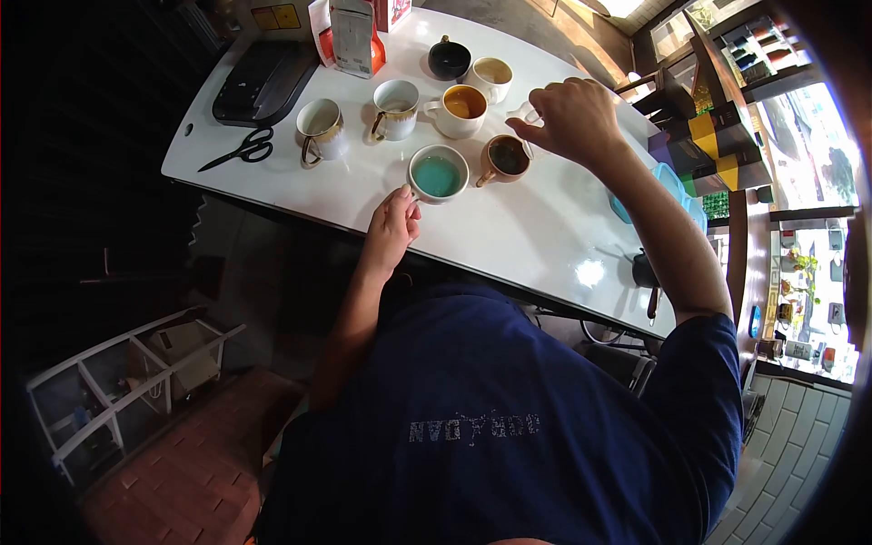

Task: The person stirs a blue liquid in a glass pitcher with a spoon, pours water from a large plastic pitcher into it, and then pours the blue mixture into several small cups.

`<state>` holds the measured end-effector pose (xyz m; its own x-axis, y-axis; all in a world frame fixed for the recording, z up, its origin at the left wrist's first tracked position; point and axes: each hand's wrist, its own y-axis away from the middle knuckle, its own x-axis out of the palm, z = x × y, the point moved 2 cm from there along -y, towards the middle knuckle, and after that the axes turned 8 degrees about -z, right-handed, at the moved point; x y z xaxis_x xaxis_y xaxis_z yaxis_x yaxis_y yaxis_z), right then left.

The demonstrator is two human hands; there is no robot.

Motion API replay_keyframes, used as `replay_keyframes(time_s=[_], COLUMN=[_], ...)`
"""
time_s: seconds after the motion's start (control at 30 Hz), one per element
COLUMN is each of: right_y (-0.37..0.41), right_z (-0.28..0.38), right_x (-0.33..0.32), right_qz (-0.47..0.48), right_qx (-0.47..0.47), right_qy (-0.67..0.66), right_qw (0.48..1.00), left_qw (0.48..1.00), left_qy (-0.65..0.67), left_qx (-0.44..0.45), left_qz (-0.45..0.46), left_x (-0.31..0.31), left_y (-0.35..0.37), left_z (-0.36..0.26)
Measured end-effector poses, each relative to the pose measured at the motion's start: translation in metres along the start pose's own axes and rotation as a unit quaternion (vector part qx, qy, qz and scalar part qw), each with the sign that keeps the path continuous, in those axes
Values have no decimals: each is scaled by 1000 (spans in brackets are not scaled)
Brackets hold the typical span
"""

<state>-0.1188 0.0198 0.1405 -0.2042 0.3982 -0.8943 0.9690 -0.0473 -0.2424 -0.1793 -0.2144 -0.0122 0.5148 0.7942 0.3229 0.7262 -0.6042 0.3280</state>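
Note:
My left hand [395,222] is closed on the handle of a white mug [439,173] with a teal inside, near the table's front edge. My right hand [572,118] is raised to the right of the cups, its fingers curled round something pale or clear that I cannot make out. Just below and left of it stands a brown cup [506,156] with dark contents. Behind these are a white mug with an orange inside [463,104], a cream cup [491,77] and a black cup [450,60]. To the left stand two white mugs with gold-brown trim [396,109] [322,130].
On the white table [363,195] lie black scissors [241,150] beside a black flat device [270,82]. Bags [352,41] stand at the back. At the right are a light-blue container [672,186], a dark pot [644,269] and several stacked boxes [718,145].

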Motion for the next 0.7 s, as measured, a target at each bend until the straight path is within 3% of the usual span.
replay_keyframes(time_s=[0.17,0.4,0.47,0.53,0.6,0.63,0.7], right_y=[4,39,62,84,117,133,165], right_z=[-3,-26,-32,-37,-45,-46,-41], right_x=[-5,-6,-10,-8,11,20,38], right_qz=[16,-11,-32,-24,-42,-42,-80], right_qx=[15,202,334,380,497,502,585], right_qy=[-6,-54,-90,-107,-165,-165,-296], right_qw=[1000,978,938,919,851,848,751], left_qw=[1000,1000,999,999,999,998,998], left_qy=[-6,-23,-35,-47,-43,-47,-35], left_qx=[5,-8,-9,-12,-4,-6,8], left_qz=[20,11,15,21,26,30,56], left_x=[1,12,14,17,21,23,28], left_y=[-6,-5,-5,-6,-6,-7,-8], left_z=[3,-8,-10,-12,-15,-15,-17])
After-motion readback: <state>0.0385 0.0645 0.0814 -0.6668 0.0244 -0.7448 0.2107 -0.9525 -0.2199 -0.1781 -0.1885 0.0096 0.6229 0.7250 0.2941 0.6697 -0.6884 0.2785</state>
